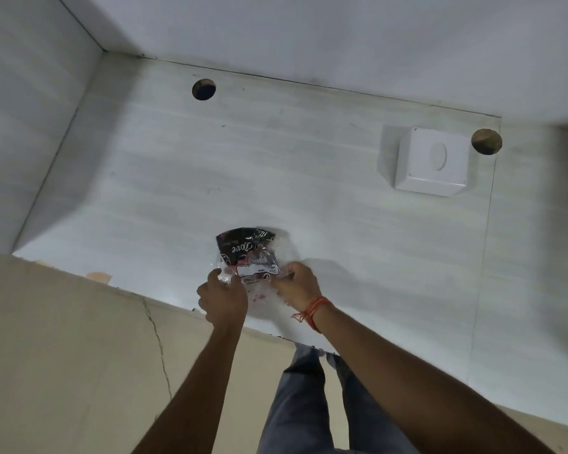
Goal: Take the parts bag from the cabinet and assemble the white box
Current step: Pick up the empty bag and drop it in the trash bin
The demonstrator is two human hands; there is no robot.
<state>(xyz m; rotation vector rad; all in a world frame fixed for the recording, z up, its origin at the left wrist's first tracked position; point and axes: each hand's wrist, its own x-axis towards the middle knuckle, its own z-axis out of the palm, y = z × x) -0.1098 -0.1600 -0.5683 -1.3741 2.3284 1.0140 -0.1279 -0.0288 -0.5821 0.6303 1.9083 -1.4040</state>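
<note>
Parts bag (254, 260): a clear plastic bag with a dark printed panel and a white label, lying on the pale shelf (210, 165) of the cabinet, close to its front edge. Its long axis runs from the front edge toward the back of the cabinet; the dark printed end points away from the person, and the clear end points toward the person, under the hands. The print reads upside down from this view. Contents of the bag cannot be made out through the plastic and glare.

White box (430, 160): sits on the same shelf, well apart from the bag, toward the far right, just beside a round hole (486, 141) in the shelf panel. Its visible face shows an oval recess. It appears closed; nothing of its inside is visible. A second round hole (204, 89) lies at the far left, near the back wall.

Left hand (222, 298): grip clenched on the near left edge of the bag, fingers curled over the plastic.

Right hand (297, 285): grip pinching the near right edge of the bag, beside the white label. An orange thread band (313, 311) circles the wrist.

Both forearms reach over the shelf's front edge. Grey trousers (309, 404) and beige floor (63, 355) show below.
</note>
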